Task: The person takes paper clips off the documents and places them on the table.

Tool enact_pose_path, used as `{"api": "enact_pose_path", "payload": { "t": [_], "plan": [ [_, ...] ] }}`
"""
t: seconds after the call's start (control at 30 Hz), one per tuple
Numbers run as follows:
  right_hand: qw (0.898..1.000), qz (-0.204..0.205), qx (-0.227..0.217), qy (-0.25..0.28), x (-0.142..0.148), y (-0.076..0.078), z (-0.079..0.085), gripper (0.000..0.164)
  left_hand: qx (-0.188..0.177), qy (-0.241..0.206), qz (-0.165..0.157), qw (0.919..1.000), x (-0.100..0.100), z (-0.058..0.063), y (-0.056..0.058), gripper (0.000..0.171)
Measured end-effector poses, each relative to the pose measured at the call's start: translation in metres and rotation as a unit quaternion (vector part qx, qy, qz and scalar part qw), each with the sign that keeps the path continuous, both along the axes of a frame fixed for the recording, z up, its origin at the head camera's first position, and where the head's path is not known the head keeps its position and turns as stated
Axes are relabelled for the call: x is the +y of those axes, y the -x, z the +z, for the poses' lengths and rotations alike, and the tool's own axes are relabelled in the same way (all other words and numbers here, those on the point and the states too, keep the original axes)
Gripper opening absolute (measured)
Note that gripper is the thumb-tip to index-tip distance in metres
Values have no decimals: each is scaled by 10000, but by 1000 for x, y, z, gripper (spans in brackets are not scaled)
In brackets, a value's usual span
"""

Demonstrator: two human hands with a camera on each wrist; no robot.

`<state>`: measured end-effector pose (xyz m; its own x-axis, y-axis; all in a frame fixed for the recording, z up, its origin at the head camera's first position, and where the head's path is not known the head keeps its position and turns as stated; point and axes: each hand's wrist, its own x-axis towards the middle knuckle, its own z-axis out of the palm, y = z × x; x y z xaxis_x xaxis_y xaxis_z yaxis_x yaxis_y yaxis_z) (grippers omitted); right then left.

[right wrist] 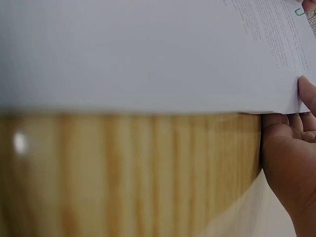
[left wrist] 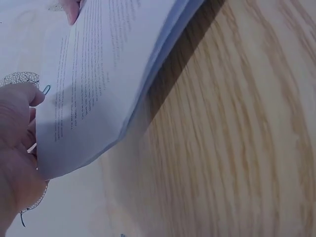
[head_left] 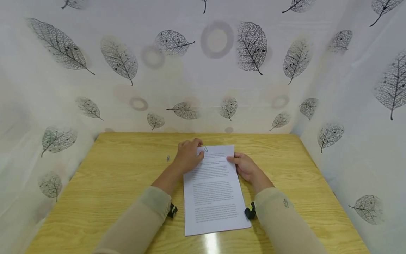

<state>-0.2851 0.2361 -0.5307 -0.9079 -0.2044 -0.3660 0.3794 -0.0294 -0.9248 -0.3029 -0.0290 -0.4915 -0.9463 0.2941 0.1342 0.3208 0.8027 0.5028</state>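
Note:
A stack of printed paper sheets (head_left: 215, 197) lies lengthwise before me, its far end between my hands. A green paper clip (head_left: 205, 149) sits at the top edge of the sheets, beside the fingertips of my left hand (head_left: 187, 157). That hand holds the upper left corner, with some fingers behind the sheets in the left wrist view. On the right edge, my right hand (head_left: 248, 168) pinches the stack, thumb on the printed face and fingers underneath. The right wrist view shows this thumb (right wrist: 307, 94) pressing near the margin.
A second small paper clip (head_left: 168, 158) lies on the wooden table (head_left: 127, 169), left of my left hand. White curtains with leaf prints (head_left: 190, 81) stand behind the table and along both sides.

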Motion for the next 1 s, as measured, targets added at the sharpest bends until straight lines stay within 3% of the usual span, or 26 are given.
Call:
{"api": "enact_pose_path", "payload": {
  "t": [0.3,0.6,1.0],
  "plan": [
    [10000,27,31,64,1,-1,1,43,209,-207,-138,9995,2,-4,4,17],
    [9999,-20,-5,108,1,-1,1,41,342,-341,-43,9988,6,0,1,16],
    [9999,-15,-19,146,1,1,-3,41,623,-213,255,9975,15,-1,-1,37]
  ]
}}
